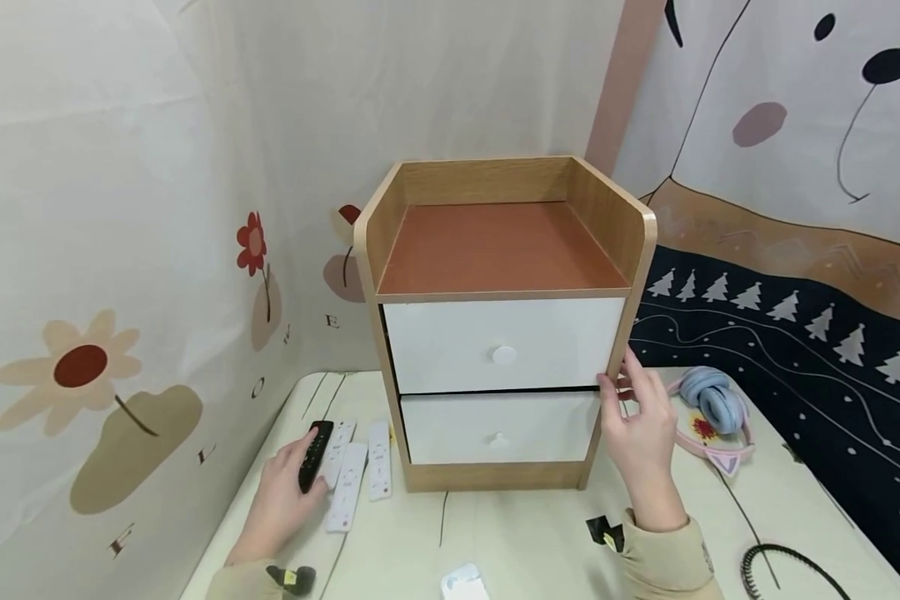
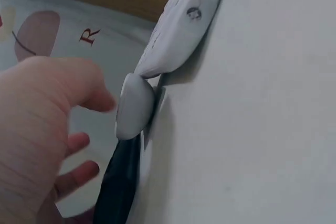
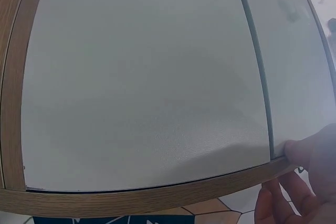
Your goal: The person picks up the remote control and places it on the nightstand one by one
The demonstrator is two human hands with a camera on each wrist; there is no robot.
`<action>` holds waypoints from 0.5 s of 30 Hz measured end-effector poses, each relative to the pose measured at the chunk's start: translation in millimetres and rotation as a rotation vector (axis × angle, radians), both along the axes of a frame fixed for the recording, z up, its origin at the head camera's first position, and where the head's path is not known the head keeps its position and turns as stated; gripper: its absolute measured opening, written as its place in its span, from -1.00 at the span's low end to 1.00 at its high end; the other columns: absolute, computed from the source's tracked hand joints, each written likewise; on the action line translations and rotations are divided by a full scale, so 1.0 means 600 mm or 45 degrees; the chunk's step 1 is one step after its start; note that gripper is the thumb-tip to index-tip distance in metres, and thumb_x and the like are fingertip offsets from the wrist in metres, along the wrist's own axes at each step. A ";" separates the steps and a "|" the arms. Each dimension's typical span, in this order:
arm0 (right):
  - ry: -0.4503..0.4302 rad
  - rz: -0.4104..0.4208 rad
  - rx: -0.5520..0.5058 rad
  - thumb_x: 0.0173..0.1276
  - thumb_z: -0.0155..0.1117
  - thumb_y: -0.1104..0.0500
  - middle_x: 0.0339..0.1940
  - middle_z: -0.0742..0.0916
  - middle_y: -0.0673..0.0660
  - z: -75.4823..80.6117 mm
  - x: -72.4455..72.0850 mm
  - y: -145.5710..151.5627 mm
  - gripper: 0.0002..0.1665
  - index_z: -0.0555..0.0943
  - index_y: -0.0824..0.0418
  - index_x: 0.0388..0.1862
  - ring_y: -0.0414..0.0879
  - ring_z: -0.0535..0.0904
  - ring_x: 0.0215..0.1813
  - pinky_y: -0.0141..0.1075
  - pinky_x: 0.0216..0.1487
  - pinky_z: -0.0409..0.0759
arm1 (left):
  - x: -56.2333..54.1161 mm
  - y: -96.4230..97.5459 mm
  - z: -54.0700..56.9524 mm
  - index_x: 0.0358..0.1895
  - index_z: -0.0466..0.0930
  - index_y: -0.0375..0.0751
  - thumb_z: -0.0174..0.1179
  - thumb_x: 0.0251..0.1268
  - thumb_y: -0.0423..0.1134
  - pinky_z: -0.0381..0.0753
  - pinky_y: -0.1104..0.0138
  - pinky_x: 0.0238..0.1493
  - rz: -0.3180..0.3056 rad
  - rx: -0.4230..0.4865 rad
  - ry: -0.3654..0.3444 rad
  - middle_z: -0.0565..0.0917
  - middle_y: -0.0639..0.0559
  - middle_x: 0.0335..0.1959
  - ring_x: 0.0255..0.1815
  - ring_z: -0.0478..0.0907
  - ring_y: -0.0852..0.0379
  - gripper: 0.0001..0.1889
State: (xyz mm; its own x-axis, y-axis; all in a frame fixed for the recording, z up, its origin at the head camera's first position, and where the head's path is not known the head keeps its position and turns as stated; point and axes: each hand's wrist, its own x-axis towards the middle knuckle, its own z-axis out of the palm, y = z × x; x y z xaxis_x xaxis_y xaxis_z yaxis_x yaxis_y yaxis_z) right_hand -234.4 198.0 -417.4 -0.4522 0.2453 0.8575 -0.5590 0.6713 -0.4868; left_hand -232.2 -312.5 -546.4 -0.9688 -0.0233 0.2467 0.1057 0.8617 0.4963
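A small wooden cabinet (image 1: 495, 475) with two white drawers, an upper drawer (image 1: 450, 346) and a lower drawer (image 1: 450, 429), stands upright on the table. My right hand (image 1: 641, 425) grips the cabinet's right side edge, thumb at the front and fingers round the outer side, as the right wrist view also shows. On the left, my left hand (image 1: 285, 496) is at a black remote control (image 1: 316, 457), fingers along its far side. Its thumb (image 2: 97, 95) is raised off the black remote in the left wrist view. Beside it lie three white remotes (image 1: 379, 460). Both drawers look closed.
Pink headphones (image 1: 742, 446) with a blue bundle (image 1: 712, 398) lie right of the cabinet. A black coiled cord (image 1: 787, 550) is at the lower right. A small white object (image 1: 465, 582) sits at the front edge of view. Printed cloth (image 1: 457, 83) hangs behind.
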 end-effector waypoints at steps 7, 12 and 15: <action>-0.012 -0.006 0.003 0.39 0.48 0.47 -0.12 0.75 0.39 0.001 0.002 0.003 -0.29 0.61 0.30 0.52 0.08 0.67 -0.15 -0.83 0.03 0.46 | -0.002 -0.008 -0.001 0.80 0.09 -0.13 0.30 0.41 -0.20 0.27 -0.54 0.55 0.051 0.028 -0.147 0.23 -0.47 0.70 0.63 0.21 -0.60 -0.07; -0.004 -0.003 0.005 0.39 0.49 0.48 -0.14 0.75 0.38 0.000 0.001 0.003 -0.29 0.61 0.30 0.52 -0.01 0.67 -0.15 -0.82 0.03 0.47 | -0.004 -0.011 -0.004 0.77 0.13 -0.21 0.30 0.41 -0.20 0.28 -0.51 0.56 0.109 0.020 -0.212 0.22 -0.53 0.68 0.60 0.25 -0.63 -0.10; 0.000 0.000 0.006 0.38 0.49 0.48 -0.15 0.75 0.38 -0.001 0.001 0.002 -0.29 0.61 0.30 0.52 -0.22 0.65 -0.13 -0.81 0.02 0.48 | -0.004 -0.014 -0.007 0.73 0.19 -0.30 0.32 0.40 -0.18 0.32 -0.50 0.54 0.143 -0.018 -0.225 0.27 -0.61 0.62 0.56 0.31 -0.66 -0.12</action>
State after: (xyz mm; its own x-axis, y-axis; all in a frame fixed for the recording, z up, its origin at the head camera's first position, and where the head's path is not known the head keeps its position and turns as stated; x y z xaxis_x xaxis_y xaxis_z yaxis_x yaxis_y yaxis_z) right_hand -233.9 199.4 -417.9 -0.4523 0.2409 0.8587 -0.5591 0.6736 -0.4835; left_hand -234.7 -320.7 -550.7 -0.9885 -0.1316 0.0741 -0.0794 0.8701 0.4864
